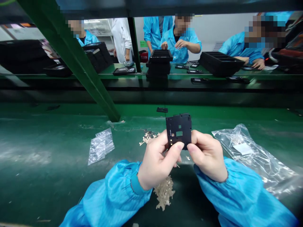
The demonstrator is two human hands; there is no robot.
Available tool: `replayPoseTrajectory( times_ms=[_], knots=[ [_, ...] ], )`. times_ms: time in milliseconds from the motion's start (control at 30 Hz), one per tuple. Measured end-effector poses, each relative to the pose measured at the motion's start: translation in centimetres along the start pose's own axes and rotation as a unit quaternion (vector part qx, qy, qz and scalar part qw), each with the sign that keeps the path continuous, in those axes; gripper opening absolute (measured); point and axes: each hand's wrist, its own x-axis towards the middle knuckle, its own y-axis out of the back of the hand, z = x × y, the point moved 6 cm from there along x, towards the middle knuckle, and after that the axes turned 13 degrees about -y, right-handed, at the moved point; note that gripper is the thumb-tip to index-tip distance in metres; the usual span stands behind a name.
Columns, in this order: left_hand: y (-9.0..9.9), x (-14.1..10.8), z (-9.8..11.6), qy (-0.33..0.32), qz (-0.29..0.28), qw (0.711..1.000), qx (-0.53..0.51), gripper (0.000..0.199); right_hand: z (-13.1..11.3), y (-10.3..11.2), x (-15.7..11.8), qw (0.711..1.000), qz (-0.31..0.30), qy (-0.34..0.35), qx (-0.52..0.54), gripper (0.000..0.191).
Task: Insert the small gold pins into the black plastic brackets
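Observation:
Between both hands a thin black plastic plate (179, 126) is held up, with small cut-out windows and tiny gold-coloured spots; it looks like a phone's inner cover. My left hand (158, 160) grips its lower left part, thumb across the front. At the lower right, my right hand (208, 154) pinches the edge between thumb and fingers. Below my left wrist lies a heap of small beige flat pieces (164, 192). Behind my left hand is another scatter of light pieces (149, 137), partly hidden by it.
Clear plastic bags lie on the green bench, a small bag (101, 146) at left and a large bag (251, 154) at right. A small black part (162, 110) sits farther back. A green slanted post (78, 66) rises at left. Co-workers sit behind black trays (220, 63) across the line.

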Motion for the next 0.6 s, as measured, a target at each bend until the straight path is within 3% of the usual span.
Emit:
replayPoseTrajectory(
  times_ms=[100, 300, 600],
  knots=[
    [-0.1, 0.3, -0.7, 0.020, -0.017, 0.999, -0.036, 0.017, 0.5, 0.1, -0.1, 0.999, -0.002, -0.023, 0.029, 0.031],
    [-0.4, 0.8, -2.0, 0.076, -0.049, 0.987, -0.133, 0.026, 2.4, -0.2, -0.2, 0.967, -0.090, -0.118, 0.208, 0.020],
    [-0.2, 1.1, -1.6, 0.078, -0.084, 0.986, -0.123, 0.028, 2.3, -0.6, 0.1, 0.942, -0.187, -0.114, 0.253, 0.015]
  ],
)
